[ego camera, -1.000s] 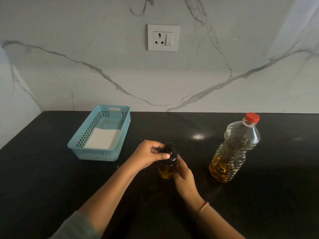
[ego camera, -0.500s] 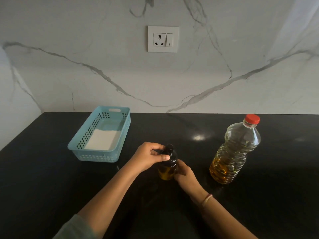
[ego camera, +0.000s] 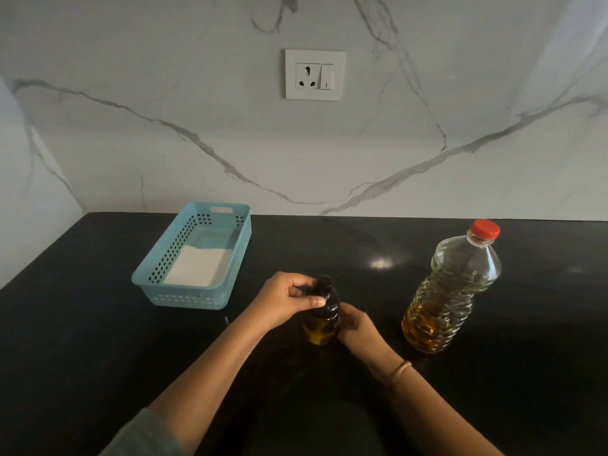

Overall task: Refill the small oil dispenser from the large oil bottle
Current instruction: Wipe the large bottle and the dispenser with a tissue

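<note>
The small oil dispenser (ego camera: 322, 315), a dark bottle with a little yellow oil at its bottom, stands upright on the black counter (ego camera: 82, 340) near the middle. My left hand (ego camera: 284, 299) grips its black cap from the left, thumb across the front. My right hand (ego camera: 357, 325) holds the dispenser's body from the right. The large oil bottle (ego camera: 450, 291), clear ribbed plastic with a red cap on, stands upright to the right, oil filling roughly its lower third. Neither hand touches it.
A light blue perforated basket (ego camera: 158, 274) with a white folded cloth inside sits at the back left of the counter. A marble wall with a white socket plate (ego camera: 315, 75) rises behind the counter.
Both hands stay on the dispenser. My right hand has slid a little lower on its body and my left fingers have shifted slightly on the cap.
</note>
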Available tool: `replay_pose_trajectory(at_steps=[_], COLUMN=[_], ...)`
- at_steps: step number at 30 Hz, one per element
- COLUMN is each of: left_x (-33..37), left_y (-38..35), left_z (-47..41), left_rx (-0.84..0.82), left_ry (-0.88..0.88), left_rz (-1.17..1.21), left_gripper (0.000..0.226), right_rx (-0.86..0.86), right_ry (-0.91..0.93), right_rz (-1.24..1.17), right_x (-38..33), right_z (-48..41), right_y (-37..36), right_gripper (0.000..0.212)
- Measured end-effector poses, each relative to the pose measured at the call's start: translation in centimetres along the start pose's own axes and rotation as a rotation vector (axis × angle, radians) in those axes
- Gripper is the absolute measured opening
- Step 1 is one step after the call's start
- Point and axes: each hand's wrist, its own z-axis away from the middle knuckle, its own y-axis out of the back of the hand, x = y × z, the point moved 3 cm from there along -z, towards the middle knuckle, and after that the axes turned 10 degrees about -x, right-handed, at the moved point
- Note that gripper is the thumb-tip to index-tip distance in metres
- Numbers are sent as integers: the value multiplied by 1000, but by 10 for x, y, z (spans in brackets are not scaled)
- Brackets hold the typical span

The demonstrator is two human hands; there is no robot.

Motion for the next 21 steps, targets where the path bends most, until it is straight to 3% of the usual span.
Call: replay_pose_trajectory(at_steps=[7, 11, 16, 21], left_x=[-2, -2, -1, -1], left_y=[0, 0, -1, -2], left_z=[0, 0, 2, 4], left_rx=[0, 1, 4, 46], left_ry=[-5, -16, -13, -25], left_rz=[14, 13, 2, 0], left_gripper=[27, 27, 28, 29], right_rx=[80, 33, -42, -41], right_ry=[116, 148, 56, 173], right_rz=[-238, -201, -1, -240], right_x=[-4, -10, 4, -1], right_z=[15, -2, -12, -7], right_y=[10, 13, 4, 19], right_gripper=[44, 56, 42, 35])
